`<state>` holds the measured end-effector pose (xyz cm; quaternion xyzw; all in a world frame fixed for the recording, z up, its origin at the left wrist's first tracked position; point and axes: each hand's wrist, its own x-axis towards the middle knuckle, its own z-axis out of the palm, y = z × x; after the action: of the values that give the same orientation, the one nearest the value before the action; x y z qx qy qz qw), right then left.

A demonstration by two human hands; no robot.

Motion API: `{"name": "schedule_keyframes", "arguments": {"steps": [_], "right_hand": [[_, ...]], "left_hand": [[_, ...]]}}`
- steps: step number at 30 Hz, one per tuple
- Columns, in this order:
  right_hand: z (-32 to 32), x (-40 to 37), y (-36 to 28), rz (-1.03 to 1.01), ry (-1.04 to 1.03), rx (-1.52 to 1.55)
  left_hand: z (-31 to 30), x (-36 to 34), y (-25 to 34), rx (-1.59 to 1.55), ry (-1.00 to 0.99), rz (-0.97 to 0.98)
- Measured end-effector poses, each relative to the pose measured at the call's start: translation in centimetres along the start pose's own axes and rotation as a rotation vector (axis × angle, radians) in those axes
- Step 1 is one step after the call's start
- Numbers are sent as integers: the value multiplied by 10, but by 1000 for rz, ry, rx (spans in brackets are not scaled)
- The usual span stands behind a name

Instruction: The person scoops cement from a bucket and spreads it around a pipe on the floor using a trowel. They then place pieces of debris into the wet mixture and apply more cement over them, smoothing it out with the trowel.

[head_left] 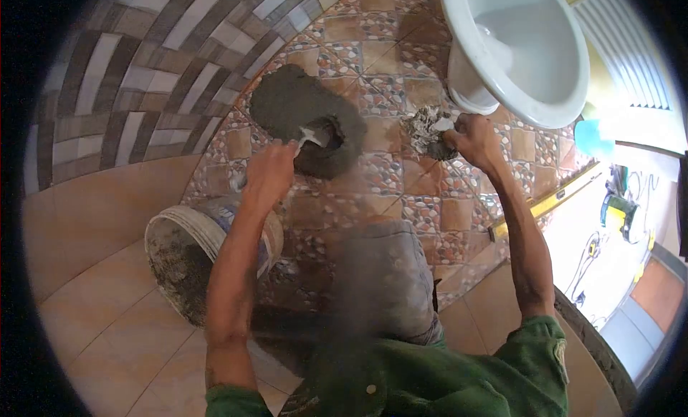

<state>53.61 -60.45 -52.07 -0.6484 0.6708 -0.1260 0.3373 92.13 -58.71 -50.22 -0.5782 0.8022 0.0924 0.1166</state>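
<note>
My left hand [271,172] is closed round the handle of a small trowel [312,136]. Its blade rests at a hollow in a heap of wet grey mortar [290,101] on the patterned floor. To the right, my right hand [474,141] is closed on a crumpled, whitish wad smeared with grey [426,129]; I cannot make out what it is made of. The wad is low over the floor tiles, close to the base of a white toilet bowl [527,65]. Below my left forearm a mortar-caked bucket [179,223] lies tipped on its side.
A striped tiled wall [143,73] rises on the left. Along the right lies a yellow spirit level [566,191]. A light blue object [593,139] is beyond the toilet bowl. Past the doorway, tools and cables [622,215] lie in bright light. My knee [390,281] is bent below the mortar.
</note>
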Motion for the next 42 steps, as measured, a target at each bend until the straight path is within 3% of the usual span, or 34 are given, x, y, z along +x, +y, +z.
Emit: {"name": "schedule_keyframes", "arguments": {"steps": [7, 10, 13, 17, 22, 25, 28, 31, 34, 37, 40, 42], "right_hand": [[2, 1, 9, 79, -51, 13], [5, 3, 11, 63, -31, 7], [4, 3, 8, 34, -14, 16], [5, 4, -3, 47, -28, 72], [4, 10, 3, -40, -16, 31], [3, 8, -2, -25, 11, 19], [5, 11, 2, -50, -2, -7], [4, 7, 3, -42, 14, 12], [7, 9, 16, -71, 53, 71], [8, 13, 14, -60, 28, 70], [-2, 8, 1, -86, 23, 53], [-5, 4, 1, -99, 32, 54]], "left_hand": [[33, 24, -6, 190, -40, 53], [42, 1, -7, 150, -3, -35], [41, -25, 2, -15, -167, -245], [75, -51, 6, -120, -78, -365], [51, -71, 8, -270, -52, -425], [49, -77, 2, -341, 204, -281], [55, -49, -4, -427, -14, -351], [55, -46, 5, -283, -131, -316], [111, -84, 6, -464, 82, -384], [111, -107, 19, -431, -25, -523], [88, -121, 26, -660, 84, -516], [71, -110, 23, -604, 75, -522]]}}
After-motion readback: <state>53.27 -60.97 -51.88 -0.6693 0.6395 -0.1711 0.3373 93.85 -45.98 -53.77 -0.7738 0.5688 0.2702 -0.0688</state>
